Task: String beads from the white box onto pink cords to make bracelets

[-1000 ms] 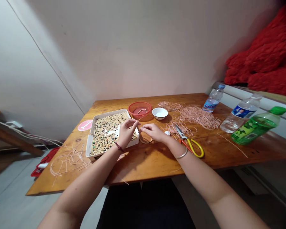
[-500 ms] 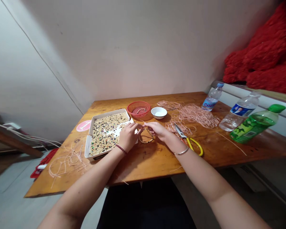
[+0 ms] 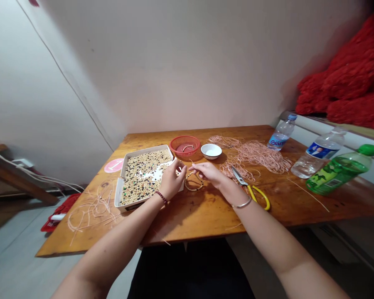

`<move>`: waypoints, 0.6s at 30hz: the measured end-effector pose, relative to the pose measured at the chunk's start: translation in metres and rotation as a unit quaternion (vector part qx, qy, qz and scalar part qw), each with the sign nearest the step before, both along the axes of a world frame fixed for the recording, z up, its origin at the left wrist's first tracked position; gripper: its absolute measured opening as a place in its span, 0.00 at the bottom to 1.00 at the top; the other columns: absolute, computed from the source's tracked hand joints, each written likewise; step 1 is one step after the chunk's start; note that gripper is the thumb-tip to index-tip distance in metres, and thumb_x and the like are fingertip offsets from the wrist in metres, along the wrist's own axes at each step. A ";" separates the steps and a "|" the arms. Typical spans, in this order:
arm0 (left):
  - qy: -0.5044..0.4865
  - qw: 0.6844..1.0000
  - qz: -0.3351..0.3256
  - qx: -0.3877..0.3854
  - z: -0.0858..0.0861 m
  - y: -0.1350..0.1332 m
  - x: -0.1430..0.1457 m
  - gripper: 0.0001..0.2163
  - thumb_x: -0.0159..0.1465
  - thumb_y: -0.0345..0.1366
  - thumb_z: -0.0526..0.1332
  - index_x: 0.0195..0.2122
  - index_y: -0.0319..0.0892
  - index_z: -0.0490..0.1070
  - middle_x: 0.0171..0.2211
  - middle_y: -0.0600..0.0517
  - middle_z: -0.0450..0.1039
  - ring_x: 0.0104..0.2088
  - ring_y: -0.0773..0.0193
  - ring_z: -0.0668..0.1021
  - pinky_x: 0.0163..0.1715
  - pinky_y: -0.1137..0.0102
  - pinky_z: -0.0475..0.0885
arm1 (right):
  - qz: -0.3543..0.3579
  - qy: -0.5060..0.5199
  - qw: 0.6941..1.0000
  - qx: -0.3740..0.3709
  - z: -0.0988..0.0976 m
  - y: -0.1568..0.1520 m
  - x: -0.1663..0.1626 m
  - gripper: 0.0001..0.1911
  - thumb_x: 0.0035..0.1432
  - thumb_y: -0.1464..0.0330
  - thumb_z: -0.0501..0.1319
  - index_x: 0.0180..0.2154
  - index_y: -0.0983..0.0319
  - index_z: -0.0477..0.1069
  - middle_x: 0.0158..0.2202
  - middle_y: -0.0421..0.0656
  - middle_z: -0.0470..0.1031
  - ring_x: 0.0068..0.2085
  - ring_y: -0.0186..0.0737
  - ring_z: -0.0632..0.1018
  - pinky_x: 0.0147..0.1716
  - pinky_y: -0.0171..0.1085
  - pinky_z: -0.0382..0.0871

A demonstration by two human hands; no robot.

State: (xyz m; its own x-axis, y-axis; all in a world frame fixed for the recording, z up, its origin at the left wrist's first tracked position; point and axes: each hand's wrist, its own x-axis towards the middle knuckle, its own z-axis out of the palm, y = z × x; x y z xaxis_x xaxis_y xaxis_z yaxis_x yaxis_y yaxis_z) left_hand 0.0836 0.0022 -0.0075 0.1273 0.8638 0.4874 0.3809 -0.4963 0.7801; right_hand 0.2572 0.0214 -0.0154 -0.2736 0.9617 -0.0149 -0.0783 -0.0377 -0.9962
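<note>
The strand [image 3: 193, 189] lies on the counter [image 3: 205, 216] just right of the tray [image 3: 119, 182], curled into a small loop with beads along most of its curve. One bare cord end rises from it to the fingertips of both hands. By the look of it the stringing is well along but not closed off, since the ends are untied and the loop is open at the top.

The left hand [image 3: 172, 180] rests against the tray's right wall. Its grip is pinched shut, thumb to forefinger, on the cord end. The right hand [image 3: 208, 172] is a little further right of the tray, its grip likewise narrowed to a fingertip pinch on the same cord. Whether a bead sits between the two pinches is too small to tell.

The tray is a shallow white box, filled nearly wall to wall with loose beads. They are mostly pale, with dark and green ones mixed in and a bare white patch toward its right side. Behind the tray's right corner stands a red basket [image 3: 176, 151] with a short beaded piece inside. Right of that is a white bowl [image 3: 211, 157], which shows only white within.

Further right of the tray is a heap of pink cords [image 3: 258, 153], with yellow-handled scissors [image 3: 252, 190] in front of it and three bottles [image 3: 318, 153] beyond. Left of the tray lie a pink disc [image 3: 114, 165] and a few stray cut cords [image 3: 90, 205].
</note>
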 end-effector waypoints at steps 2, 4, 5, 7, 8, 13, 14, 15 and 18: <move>-0.001 1.000 -0.004 -0.005 -0.002 0.003 -0.001 0.06 0.60 0.40 0.60 0.30 0.44 0.69 0.29 0.53 0.69 0.30 0.64 0.70 0.31 0.72 0.61 | 0.016 -0.001 1.000 -0.008 -0.001 0.000 0.000 0.17 0.47 0.57 0.65 0.30 0.65 0.79 0.27 0.43 0.74 0.21 0.26 0.63 0.19 0.31 0.50; -0.007 1.000 -0.005 -0.011 -0.005 0.006 -0.002 0.07 0.60 0.40 0.60 0.29 0.44 0.69 0.28 0.53 0.70 0.30 0.64 0.71 0.32 0.72 0.62 | 0.038 -0.005 0.999 -0.015 -0.002 0.000 -0.001 0.17 0.46 0.56 0.66 0.30 0.65 0.79 0.27 0.43 0.74 0.21 0.26 0.62 0.19 0.30 0.50; -0.012 1.000 -0.005 -0.017 -0.006 0.008 -0.002 0.07 0.60 0.40 0.61 0.29 0.43 0.69 0.28 0.53 0.70 0.30 0.64 0.71 0.32 0.72 0.63 | 0.046 -0.007 0.999 -0.015 -0.004 0.000 -0.001 0.18 0.47 0.56 0.66 0.31 0.65 0.79 0.27 0.42 0.74 0.20 0.25 0.62 0.19 0.30 0.49; -0.024 0.999 -0.004 -0.035 -0.009 0.011 -0.002 0.09 0.58 0.41 0.62 0.27 0.42 0.68 0.27 0.53 0.71 0.29 0.65 0.73 0.33 0.71 0.65 | 0.056 -0.010 0.998 -0.007 -0.006 0.001 -0.001 0.19 0.47 0.55 0.66 0.31 0.64 0.79 0.27 0.42 0.74 0.20 0.25 0.61 0.19 0.30 0.48; -0.034 0.998 -0.005 -0.048 -0.011 0.013 -0.002 0.09 0.57 0.41 0.63 0.27 0.42 0.68 0.27 0.52 0.72 0.29 0.64 0.73 0.32 0.71 0.66 | 0.057 -0.012 0.998 -0.001 -0.007 0.001 -0.002 0.19 0.47 0.54 0.66 0.32 0.64 0.79 0.27 0.42 0.74 0.20 0.24 0.61 0.19 0.30 0.48; -0.080 0.993 -0.005 -0.088 -0.012 0.016 -0.002 0.12 0.54 0.42 0.66 0.25 0.40 0.66 0.27 0.50 0.74 0.28 0.64 0.75 0.30 0.71 0.68 | 0.043 -0.028 0.999 0.007 -0.004 0.000 -0.002 0.19 0.47 0.55 0.66 0.30 0.65 0.79 0.25 0.41 0.73 0.20 0.25 0.61 0.18 0.30 0.48; -0.080 0.994 -0.002 -0.075 -0.010 0.015 -0.002 0.12 0.54 0.41 0.66 0.26 0.40 0.66 0.27 0.51 0.73 0.28 0.65 0.75 0.30 0.71 0.68 | 0.036 -0.033 0.999 0.006 -0.003 -0.001 -0.002 0.18 0.47 0.56 0.66 0.30 0.65 0.79 0.26 0.41 0.74 0.20 0.25 0.61 0.19 0.30 0.48; -0.079 0.995 -0.001 -0.058 -0.009 0.015 -0.002 0.11 0.55 0.41 0.66 0.26 0.40 0.66 0.27 0.52 0.72 0.29 0.66 0.75 0.31 0.71 0.69 | 0.028 -0.038 0.999 0.005 -0.002 -0.001 -0.002 0.16 0.48 0.57 0.66 0.31 0.65 0.79 0.26 0.42 0.74 0.20 0.25 0.62 0.19 0.30 0.49; -0.072 0.997 -0.004 -0.013 -0.004 0.012 -0.001 0.09 0.57 0.40 0.64 0.29 0.40 0.67 0.28 0.53 0.71 0.30 0.67 0.75 0.33 0.72 0.70 | -0.008 -0.052 0.999 0.003 -0.001 -0.001 -0.004 0.13 0.50 0.61 0.64 0.31 0.65 0.78 0.27 0.43 0.76 0.20 0.25 0.63 0.18 0.29 0.50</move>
